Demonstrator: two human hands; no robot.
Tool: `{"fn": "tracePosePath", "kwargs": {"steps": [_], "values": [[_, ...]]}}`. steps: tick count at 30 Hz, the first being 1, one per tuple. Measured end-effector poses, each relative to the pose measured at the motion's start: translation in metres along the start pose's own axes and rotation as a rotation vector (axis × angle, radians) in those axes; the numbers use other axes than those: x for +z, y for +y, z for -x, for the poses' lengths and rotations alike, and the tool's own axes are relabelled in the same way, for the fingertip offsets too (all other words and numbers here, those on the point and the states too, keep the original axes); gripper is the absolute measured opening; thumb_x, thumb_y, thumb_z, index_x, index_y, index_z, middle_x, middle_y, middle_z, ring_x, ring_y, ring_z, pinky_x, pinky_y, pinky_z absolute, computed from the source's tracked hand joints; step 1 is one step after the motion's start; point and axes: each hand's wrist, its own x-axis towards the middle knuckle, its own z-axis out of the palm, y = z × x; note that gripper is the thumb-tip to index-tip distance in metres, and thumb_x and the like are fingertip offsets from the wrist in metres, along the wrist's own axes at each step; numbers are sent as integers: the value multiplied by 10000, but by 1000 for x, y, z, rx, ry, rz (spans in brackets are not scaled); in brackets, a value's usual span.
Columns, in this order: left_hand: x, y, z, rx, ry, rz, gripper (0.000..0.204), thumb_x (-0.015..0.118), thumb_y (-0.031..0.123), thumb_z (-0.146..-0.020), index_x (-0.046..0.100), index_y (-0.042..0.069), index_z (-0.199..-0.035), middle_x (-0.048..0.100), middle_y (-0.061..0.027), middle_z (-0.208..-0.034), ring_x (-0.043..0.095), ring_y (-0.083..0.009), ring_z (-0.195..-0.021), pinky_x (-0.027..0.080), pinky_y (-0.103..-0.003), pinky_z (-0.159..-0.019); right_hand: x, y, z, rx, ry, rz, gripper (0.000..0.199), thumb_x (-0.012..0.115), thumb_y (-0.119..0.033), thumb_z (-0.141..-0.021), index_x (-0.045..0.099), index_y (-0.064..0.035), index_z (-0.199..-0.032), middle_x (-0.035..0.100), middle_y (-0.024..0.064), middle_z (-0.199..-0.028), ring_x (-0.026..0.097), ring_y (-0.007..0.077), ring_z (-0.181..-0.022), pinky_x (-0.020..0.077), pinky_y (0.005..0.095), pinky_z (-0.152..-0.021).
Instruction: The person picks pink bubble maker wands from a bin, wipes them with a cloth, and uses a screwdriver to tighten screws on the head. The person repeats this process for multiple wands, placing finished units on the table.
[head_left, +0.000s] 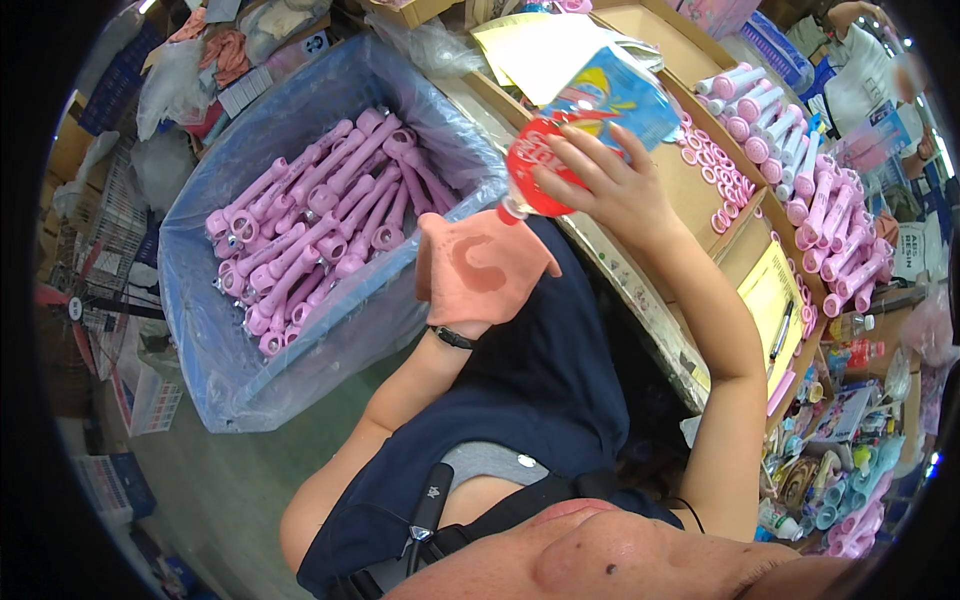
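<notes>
One wet patch already darkens the cloth (pixel 480 265) my left hand (pixel 462 300) holds; my right hand (pixel 610 180) tips the bottle (pixel 580 130) over it, wetting unfinished, I judge.

Red-labelled bottle (pixel 540 170), yellow sheet (pixel 770 300) on bench

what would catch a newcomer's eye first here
Mid-frame, the right hand tips a plastic bottle with a red label mouth-down over an orange cloth draped on the left hand, a wet patch already showing. To the left, a lined bin is full of pink plastic parts.
</notes>
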Motion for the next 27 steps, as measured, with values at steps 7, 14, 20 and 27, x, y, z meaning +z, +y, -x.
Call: {"fn": "tracePosePath", "kwargs": {"steps": [7,14,20,27], "values": [[23,-17,-9,142,-123,-380,702,390,543,-913,484,-86,-1209,607,-243,-1104,626,-363,-958,529,-432,-823,-34,-22,21,31,77,-121,409,637,-163,-821,498,-303,-1178,547,-19,-1244,537,135,-1210,307,423,-1079],[17,-14,-8,-142,-83,199,976,454,754,-806,422,-101,-1275,605,-285,-1070,619,-360,-935,521,-446,-849,-9,-2,23,120,4,-73,440,712,-167,-779,527,-330,-1143,533,-21,-1305,500,151,-1230,271,443,-1097],[23,-12,-14,246,-158,-1499,372,663,69,-836,513,-65,-1149,651,-139,-930,631,-197,-807,524,-282,-695,-23,-29,75,646,-65,-408,492,738,-194,-720,556,-217,-1177,529,55,-1245,478,243,-1223,236,503,-1083],[37,-26,-35,61,-133,-579,404,448,239,-986,503,-23,-1289,645,-93,-1066,637,-180,-938,520,-232,-756,-16,-29,123,1179,551,-298,738,806,-83,-711,407,-67,-1332,479,140,-1268,446,292,-1252,387,437,-1007]]}}
